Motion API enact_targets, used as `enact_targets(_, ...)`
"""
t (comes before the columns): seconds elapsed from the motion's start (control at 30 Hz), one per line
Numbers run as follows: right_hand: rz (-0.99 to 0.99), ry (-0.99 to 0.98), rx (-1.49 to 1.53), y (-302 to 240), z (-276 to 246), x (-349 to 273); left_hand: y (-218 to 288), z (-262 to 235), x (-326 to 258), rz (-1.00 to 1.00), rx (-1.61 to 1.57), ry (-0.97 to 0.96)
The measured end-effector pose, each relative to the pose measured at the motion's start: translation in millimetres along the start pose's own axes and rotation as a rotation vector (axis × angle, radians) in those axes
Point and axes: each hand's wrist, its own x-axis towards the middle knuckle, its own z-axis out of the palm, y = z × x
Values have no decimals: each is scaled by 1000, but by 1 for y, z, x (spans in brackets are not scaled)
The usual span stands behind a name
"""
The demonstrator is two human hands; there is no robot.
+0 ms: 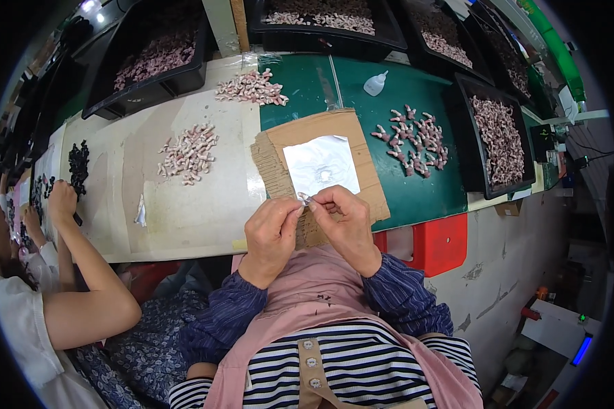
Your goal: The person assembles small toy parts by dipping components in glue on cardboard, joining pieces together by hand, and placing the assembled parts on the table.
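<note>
My left hand [269, 228] and my right hand [346, 221] meet over the near edge of a cardboard piece [368, 174]. Between their pinched fingertips is a small pinkish-white piece [304, 198], partly hidden by the fingers; both hands are closed on it. Just beyond them a white shiny sheet [314, 160] lies on the cardboard, with a wet-looking patch near its middle. To the right sits a loose group of small pink-and-brown figure-like pieces [416, 140]. Two heaps of paler pink pieces, one nearer [187, 153] and one farther [251, 88], lie to the left.
A small white squeeze bottle [375, 83] stands on the green mat. Black bins of pieces line the back, one at the left [147, 82] and one at the right [494, 140]. At left, a co-worker's arm [92, 273] reaches toward dark pieces [78, 167]. A red stool [443, 245] is below the table.
</note>
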Motion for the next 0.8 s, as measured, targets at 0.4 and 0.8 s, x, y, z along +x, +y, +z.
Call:
enact_targets(0.4,95,103,238,3,3,-17,9,1,6,-9,-3,-36)
enact_targets(0.8,79,153,416,22,-28,-19,8,26,4,-149,-72,-195)
